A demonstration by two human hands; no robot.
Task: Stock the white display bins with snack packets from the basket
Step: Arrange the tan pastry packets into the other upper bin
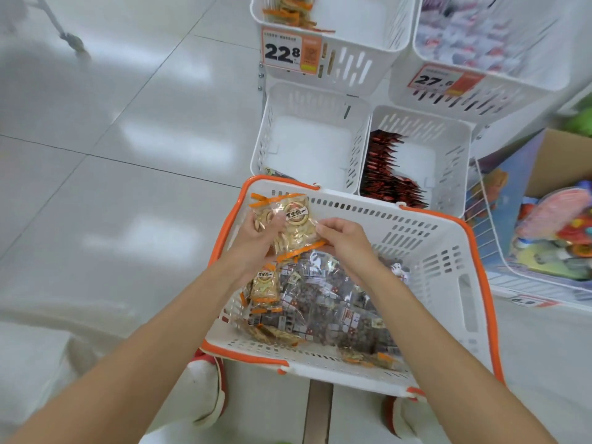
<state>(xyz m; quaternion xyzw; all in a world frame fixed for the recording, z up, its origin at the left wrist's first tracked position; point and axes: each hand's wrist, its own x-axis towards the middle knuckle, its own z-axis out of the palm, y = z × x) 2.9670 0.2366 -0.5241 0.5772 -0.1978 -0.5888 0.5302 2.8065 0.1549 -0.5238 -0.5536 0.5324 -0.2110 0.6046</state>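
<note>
Both forearms reach forward, nearly parallel, over the orange-rimmed basket (426, 216). Left grip (256, 241) is curled round the left side of a clear snack packet (298, 225) with orange end strips, thumb laid across its face. Right grip (347, 241) pinches the packet's right edge, fingers curled, knuckles up. Packet sits tilted between the two grips, above the basket's far-left corner. Below the grips, more packets (320, 299) lie heaped in the basket. Just beyond the grips stand the white display bins (266, 133); the one ahead of the right grip holds red packets (384, 168).
</note>
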